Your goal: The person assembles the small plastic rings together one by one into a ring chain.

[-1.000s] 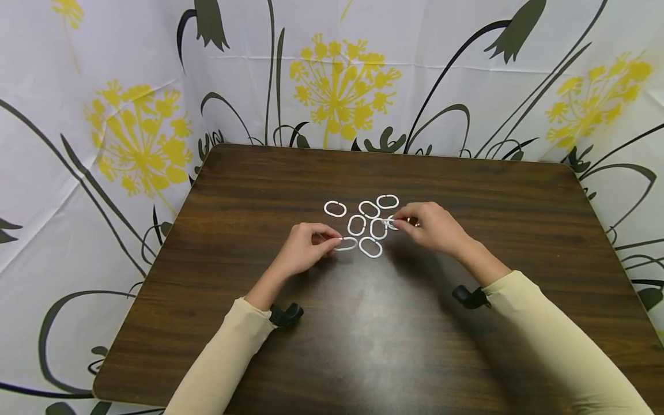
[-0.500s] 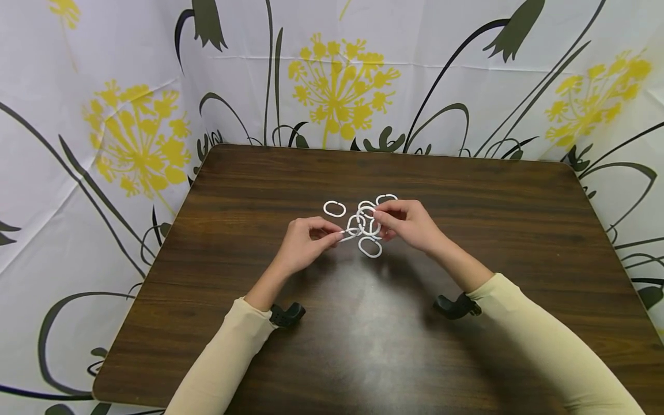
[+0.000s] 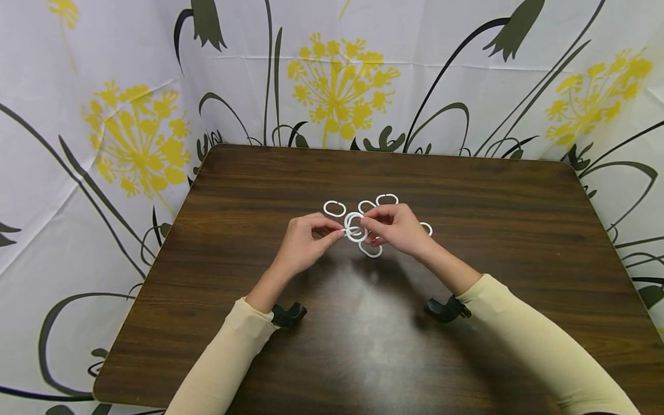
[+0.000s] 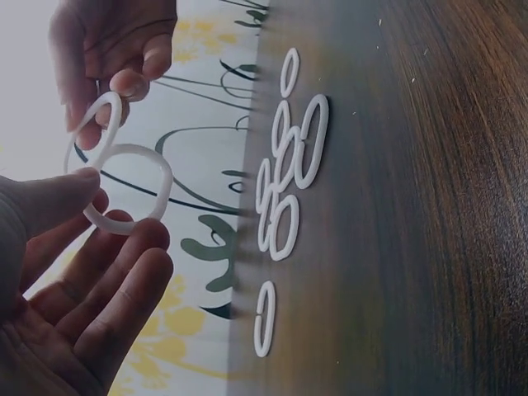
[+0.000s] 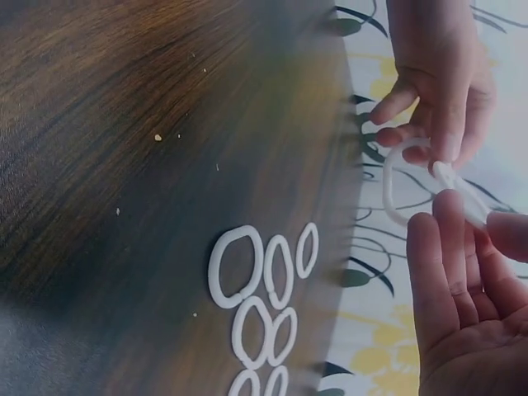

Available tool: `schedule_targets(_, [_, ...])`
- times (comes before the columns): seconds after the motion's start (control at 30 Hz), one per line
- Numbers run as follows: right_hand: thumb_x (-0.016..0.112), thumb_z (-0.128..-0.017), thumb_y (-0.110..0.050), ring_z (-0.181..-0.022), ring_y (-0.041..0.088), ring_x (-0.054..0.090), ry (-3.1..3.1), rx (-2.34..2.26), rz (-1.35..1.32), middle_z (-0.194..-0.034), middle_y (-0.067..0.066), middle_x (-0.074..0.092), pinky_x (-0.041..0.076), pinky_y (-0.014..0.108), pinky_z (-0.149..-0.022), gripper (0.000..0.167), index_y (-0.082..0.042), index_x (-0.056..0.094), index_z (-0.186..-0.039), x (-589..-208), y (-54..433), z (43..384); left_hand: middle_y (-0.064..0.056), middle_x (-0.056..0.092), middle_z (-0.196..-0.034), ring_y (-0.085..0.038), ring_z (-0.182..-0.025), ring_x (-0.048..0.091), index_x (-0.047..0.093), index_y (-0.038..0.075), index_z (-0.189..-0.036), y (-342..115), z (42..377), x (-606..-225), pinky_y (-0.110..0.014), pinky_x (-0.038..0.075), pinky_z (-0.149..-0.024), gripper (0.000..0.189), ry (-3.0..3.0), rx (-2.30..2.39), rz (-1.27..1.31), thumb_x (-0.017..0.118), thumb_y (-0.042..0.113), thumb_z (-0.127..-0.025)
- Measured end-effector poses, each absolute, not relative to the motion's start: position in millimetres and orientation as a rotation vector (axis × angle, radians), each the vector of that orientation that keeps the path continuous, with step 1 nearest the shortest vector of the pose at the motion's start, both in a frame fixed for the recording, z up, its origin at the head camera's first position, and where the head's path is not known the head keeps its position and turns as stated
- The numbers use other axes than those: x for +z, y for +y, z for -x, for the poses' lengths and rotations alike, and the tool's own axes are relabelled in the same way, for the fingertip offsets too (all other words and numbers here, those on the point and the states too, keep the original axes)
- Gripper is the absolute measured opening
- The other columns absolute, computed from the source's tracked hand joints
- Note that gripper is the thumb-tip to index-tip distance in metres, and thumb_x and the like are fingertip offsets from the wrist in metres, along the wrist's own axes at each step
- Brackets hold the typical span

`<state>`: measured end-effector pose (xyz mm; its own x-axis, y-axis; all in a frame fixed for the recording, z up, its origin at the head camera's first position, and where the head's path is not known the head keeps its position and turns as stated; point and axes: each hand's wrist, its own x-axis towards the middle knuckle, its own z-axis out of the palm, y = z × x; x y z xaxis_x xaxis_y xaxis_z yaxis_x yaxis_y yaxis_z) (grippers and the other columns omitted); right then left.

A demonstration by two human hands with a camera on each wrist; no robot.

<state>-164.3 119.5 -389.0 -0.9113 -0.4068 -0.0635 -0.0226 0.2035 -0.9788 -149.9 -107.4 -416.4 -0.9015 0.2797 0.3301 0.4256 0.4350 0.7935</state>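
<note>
Dark wood-grain table [image 3: 238, 190], shiny near centre; white cloth [image 3: 436, 34] behind, flowers in yellow and green. Left hand [image 3: 303, 242] pinches smooth white ring [image 4: 168, 186] by thumb and fingers; right hand [image 3: 402, 230] pinches second ring [image 4: 118, 103]. Both above mid-table, linked or not unclear. Loose split oval rings [image 4: 271, 318] lie around.

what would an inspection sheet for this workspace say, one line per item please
surface: dark brown wood-grain table with rounded corners
job's things: white oval plastic-looking rings, several lying close together on the table
clutter: tiny pale specks on the table
hands: left hand pinches one ring, right hand another ring; whether these two are linked, cannot tell
cables: nothing seen
surroundings: white fabric-like sheet printed with yellow flowers and dark green stems
</note>
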Motion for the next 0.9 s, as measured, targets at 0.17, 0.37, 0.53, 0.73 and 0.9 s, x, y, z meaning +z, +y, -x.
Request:
schedule_targets(0.17, [0.068,-0.092,-0.008,-0.065,0.026,0.069,2.299,-1.687,0.453,-0.073,0.013,0.069,0.058,0.045,-0.063,0.017,0.008,0.07,-0.099,-385,116,161,0.005,0.067,-0.081,-0.008,-0.072,0.062,0.077,0.009,-0.088,-106,149,-414,-0.038,0.057,-0.067,0.006,-2.536,-1.347,0.642,0.079,0.014,-0.084])
schedule_targets(0.37, [0.069,-0.091,-0.009,-0.061,0.023,0.068,2.403,-1.633,0.515,-0.071,0.012,0.07,0.058,0.04,-0.06,0.013,0.003,0.072,-0.094,-385,114,159,0.005,0.067,-0.082,-0.007,-0.072,0.063,0.077,0.01,-0.088,-103,148,-414,-0.033,0.057,-0.065,0.006,-2.542,-1.273,0.653,0.079,0.013,-0.084])
schedule_targets(0.53, [0.07,-0.091,-0.01,-0.066,0.032,0.07,2.409,-1.625,0.512,-0.075,0.012,0.071,0.058,0.04,-0.061,0.011,0.001,0.072,-0.092,-386,112,159,0.004,0.066,-0.083,-0.007,-0.073,0.063,0.077,0.01,-0.089,-103,148,-414,-0.031,0.057,-0.062,0.006,-2.536,-1.279,0.668,0.079,0.013,-0.084])
schedule_targets(0.73, [0.069,-0.091,-0.008,-0.066,0.03,0.069,2.37,-1.637,0.476,-0.073,0.01,0.07,0.058,0.039,-0.061,0.014,0.005,0.071,-0.095,-390,113,163,0.003,0.068,-0.084,-0.009,-0.075,0.065,0.077,0.009,-0.09,-105,148,-414,-0.035,0.058,-0.063,0.008,-2.505,-1.394,0.67,0.079,0.008,-0.082])
schedule_targets(0.9, [0.068,-0.092,-0.008,-0.069,0.027,0.069,2.226,-1.705,0.366,-0.075,0.014,0.068,0.059,0.045,-0.066,0.022,0.012,0.067,-0.102,-397,117,168,0.002,0.07,-0.083,-0.011,-0.075,0.066,0.077,0.007,-0.09,-107,148,-414,-0.038,0.058,-0.067,0.009,-2.451,-1.541,0.617,0.08,0.004,-0.081])
